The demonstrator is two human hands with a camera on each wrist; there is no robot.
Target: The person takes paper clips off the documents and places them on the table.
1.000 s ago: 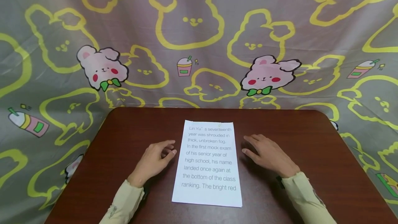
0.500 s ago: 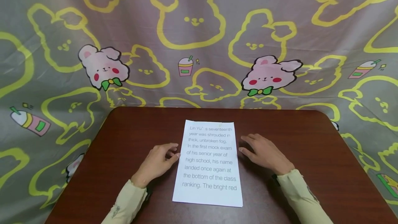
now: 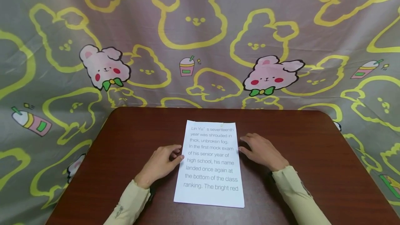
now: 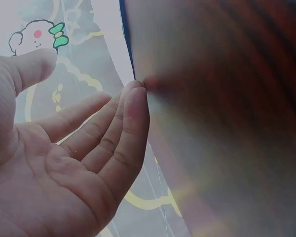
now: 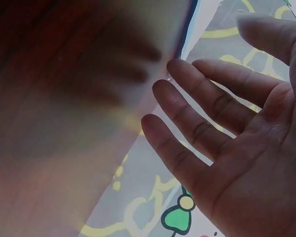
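Observation:
A stack of white paper sheets [image 3: 209, 197] with large printed text lies in the middle of the table. At its top edge sits a small yellowish paper clip [image 3: 222, 124]. My left hand [image 3: 160, 164] is at the stack's left edge, fingers loosely bent and thumb apart, with nothing gripped. On the other side, my right hand [image 3: 264, 152] has its fingertips close to the right edge, also holding nothing. Both wrist views show relaxed fingers near the paper's edge; whether they touch it I cannot tell.
The dark brown wooden table [image 3: 140, 124] has rounded far corners. Behind and beside it hangs a grey curtain [image 3: 200, 89] printed with yellow outlines, rabbit faces and drink cups.
Both hands have moved inward, the left one rightward and the right one leftward, to the paper's side edges. The paper stack stays in place.

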